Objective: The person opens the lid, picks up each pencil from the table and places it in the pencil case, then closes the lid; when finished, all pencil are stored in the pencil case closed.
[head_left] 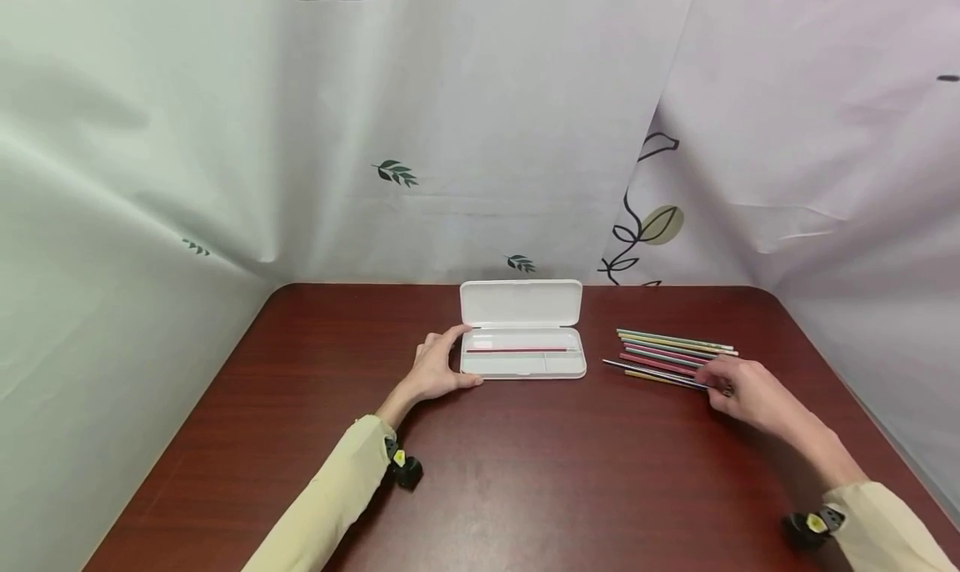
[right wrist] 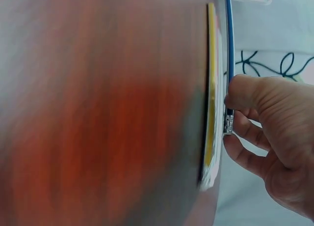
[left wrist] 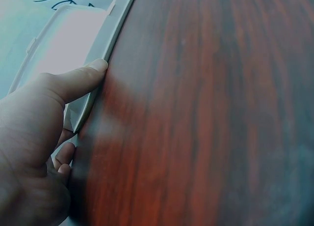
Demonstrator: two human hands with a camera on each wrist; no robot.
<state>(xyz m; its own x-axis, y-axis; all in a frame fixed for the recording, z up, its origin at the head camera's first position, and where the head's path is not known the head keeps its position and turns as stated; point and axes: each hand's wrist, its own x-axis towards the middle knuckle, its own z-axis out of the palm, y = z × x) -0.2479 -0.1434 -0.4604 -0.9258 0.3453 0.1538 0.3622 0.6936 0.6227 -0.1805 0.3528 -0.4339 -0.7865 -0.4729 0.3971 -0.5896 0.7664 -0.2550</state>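
An open white pencil case (head_left: 523, 365) holds one red pencil (head_left: 517, 350) lying lengthwise. The left hand (head_left: 437, 370) grips the case's left end, its thumb at the front edge and a finger by the hinge side; the left wrist view shows this thumb on the rim. At the right, the right hand (head_left: 750, 393) pinches a dark blue pencil (right wrist: 230, 49) near its metal-banded end. That pencil is raised a little over a row of several pencils (head_left: 667, 343), among them a yellow one (right wrist: 211, 88).
The case's lid (head_left: 521, 303) stands raised at the back, near the table's far edge. A pale printed curtain (head_left: 480, 138) hangs behind and along both sides of the dark red wooden table (head_left: 525, 472).
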